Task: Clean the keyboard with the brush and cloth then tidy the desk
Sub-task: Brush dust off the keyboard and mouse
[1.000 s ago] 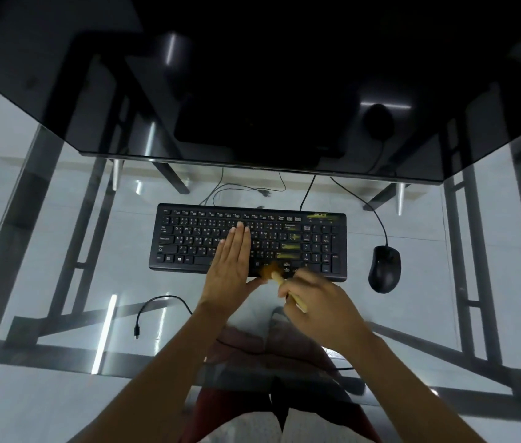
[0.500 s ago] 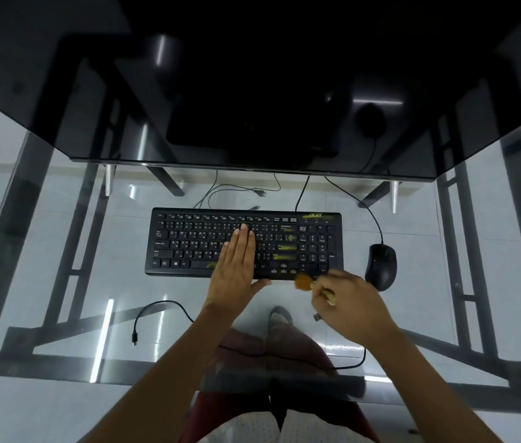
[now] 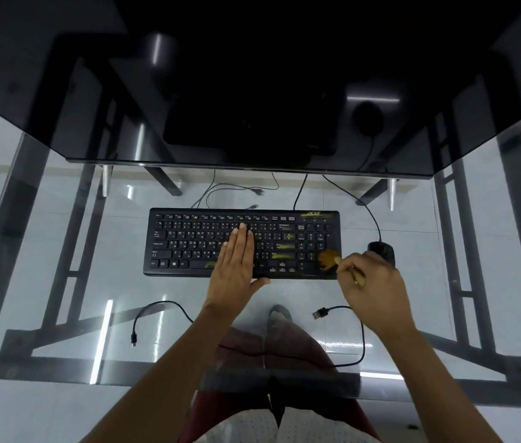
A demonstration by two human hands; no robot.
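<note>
Nearest the camera, at six o'clock, a loose black cable (image 3: 362, 340) lies on the glass desk (image 3: 61, 282), its plug end pointing toward the keyboard. Just beyond it, at five o'clock of the keyboard (image 3: 195, 244), the right hand (image 3: 371, 282) curls its fingers round the handle of the brush (image 3: 332, 259), whose brown bristles rest on the keyboard's near right corner. Beside it, the left hand (image 3: 235, 260) lies flat on the middle keys, fingers straight and together, thumb spread off the near edge. At three o'clock of the keyboard, a black mouse (image 3: 382, 251) sits partly behind the right hand. Farther off stands a dark monitor (image 3: 252, 91).
</note>
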